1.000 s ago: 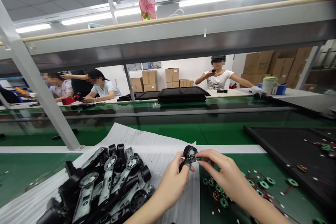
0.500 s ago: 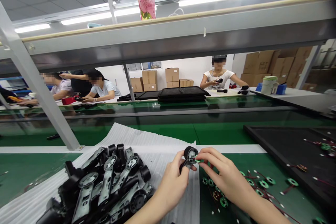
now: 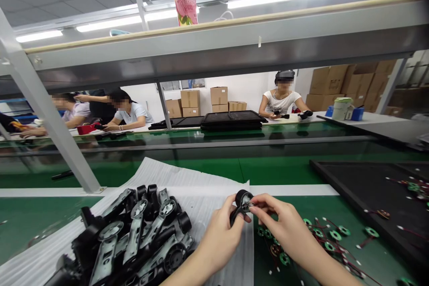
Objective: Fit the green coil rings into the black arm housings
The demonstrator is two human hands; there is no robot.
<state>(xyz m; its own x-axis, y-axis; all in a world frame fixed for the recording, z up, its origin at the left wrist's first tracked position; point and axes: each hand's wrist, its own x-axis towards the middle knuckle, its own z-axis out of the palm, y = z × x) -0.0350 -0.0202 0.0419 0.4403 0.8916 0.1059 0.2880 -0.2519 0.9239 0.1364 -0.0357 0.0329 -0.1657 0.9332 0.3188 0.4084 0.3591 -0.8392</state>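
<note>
My left hand is shut around a round black housing with a short arm below it. My right hand pinches a small part, apparently a green ring, at the housing's open face. Its fingertips hide most of that part. Below my left wrist, a heap of black plastic parts with metal plates lies on a white foam sheet. Green rings with thin red wires lie on the green belt beneath my right hand.
A black tray holding more wired green rings lies at the right. A grey metal frame post and crossbar stand beyond my hands. Co-workers sit across the line, among black trays and cardboard boxes.
My hands stay together on the housing, and the green part shows less at its face. The whole view has shifted slightly. The co-worker across the line has drawn both hands in toward the table.
</note>
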